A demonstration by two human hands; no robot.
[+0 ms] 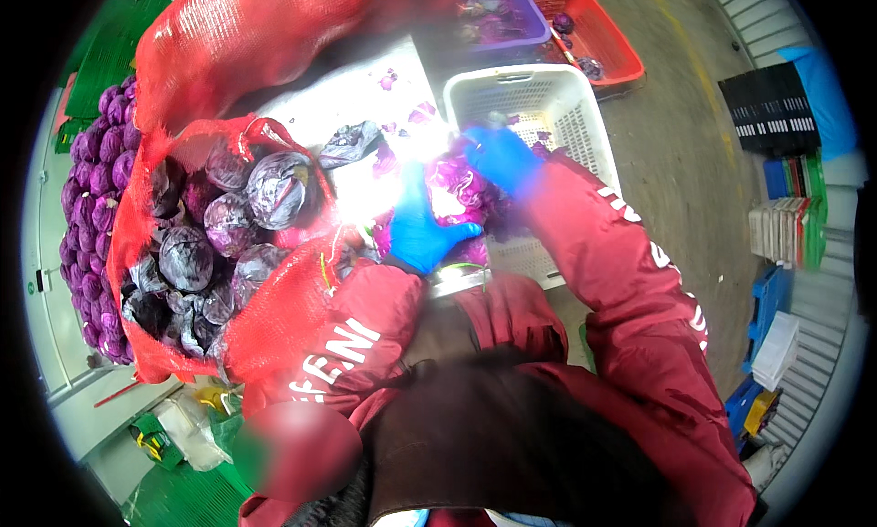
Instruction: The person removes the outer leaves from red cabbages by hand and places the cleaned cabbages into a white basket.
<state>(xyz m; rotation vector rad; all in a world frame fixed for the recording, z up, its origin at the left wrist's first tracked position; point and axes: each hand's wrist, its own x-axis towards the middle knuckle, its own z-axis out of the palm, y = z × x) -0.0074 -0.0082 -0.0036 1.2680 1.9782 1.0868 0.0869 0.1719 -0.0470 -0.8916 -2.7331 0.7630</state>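
Note:
My left hand (421, 227), in a blue glove, lies against the left side of a red cabbage (453, 191), its thumb stretched across the near side. Pale cut flesh shows among the cabbage's purple leaves. My right hand (504, 160), also gloved in blue, is curled at the cabbage's far right side, by the white crate. What its fingers hold, if anything, is hidden. Bright glare washes out the left fingertips and part of the white work surface (402, 75). A loose dark outer leaf (351, 144) and purple scraps lie on that surface.
An opened red mesh sack (274, 294) of whole red cabbages (281, 191) stands at the left, with a fuller red sack (233, 47) behind. The white crate (598, 152) sits at my right; purple (525, 20) and red (630, 57) crates stand beyond. Peeled cabbages (94, 216) are stacked far left.

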